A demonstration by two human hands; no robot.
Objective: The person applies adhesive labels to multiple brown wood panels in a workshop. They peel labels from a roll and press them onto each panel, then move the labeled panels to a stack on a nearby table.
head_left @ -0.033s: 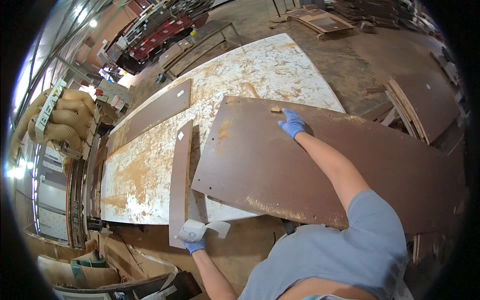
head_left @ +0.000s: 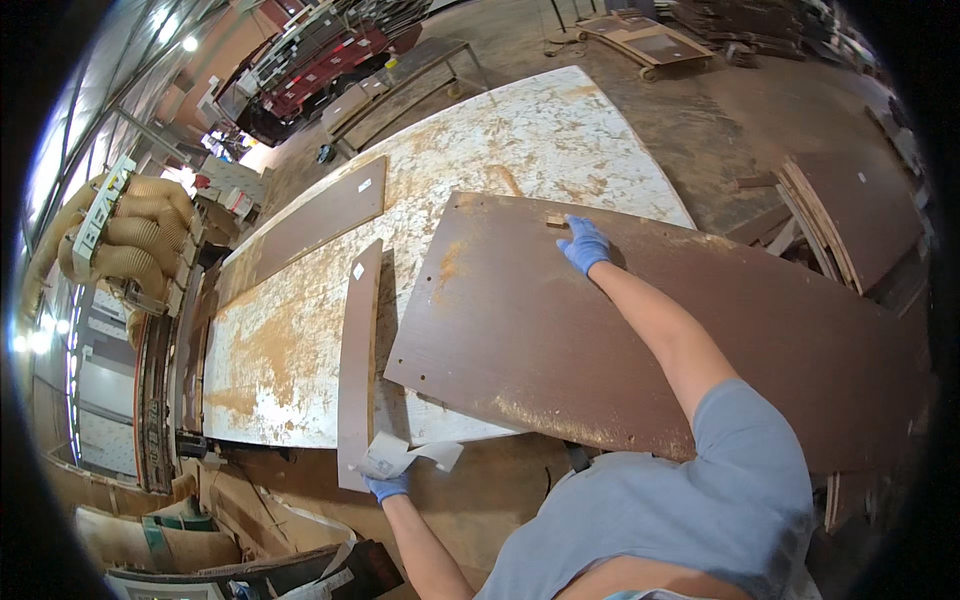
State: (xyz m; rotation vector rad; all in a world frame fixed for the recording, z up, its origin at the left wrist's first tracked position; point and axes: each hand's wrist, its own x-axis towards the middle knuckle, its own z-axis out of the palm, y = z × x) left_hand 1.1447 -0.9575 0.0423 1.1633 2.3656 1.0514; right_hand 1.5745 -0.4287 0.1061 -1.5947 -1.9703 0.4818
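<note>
My left hand (head_left: 386, 486), in a blue glove, is closed around a roll of white labels (head_left: 388, 457), whose loose strip curls off to the right. The roll covers part of the fingers. Right beside it is the near end of a narrow brown board (head_left: 357, 370) with a small white sticker; whether the hand touches the board I cannot tell. My right hand (head_left: 585, 246), also gloved, rests with fingers spread on a large brown panel (head_left: 540, 320). Its fingertips are next to a small wooden block (head_left: 556, 220) near the panel's far edge. Holes and sawdust mark the panel.
A white, sawdust-strewn worktable (head_left: 480, 140) lies under the boards. Another brown board (head_left: 320, 215) lies along its far left side. Ribbed hoses (head_left: 140, 235) hang at the left. Stacked panels (head_left: 850, 215) stand at the right, and a metal-legged table (head_left: 405, 85) is behind.
The label roll in my left hand has tilted slightly. My right hand stays in place on the panel, and the view has shifted a little.
</note>
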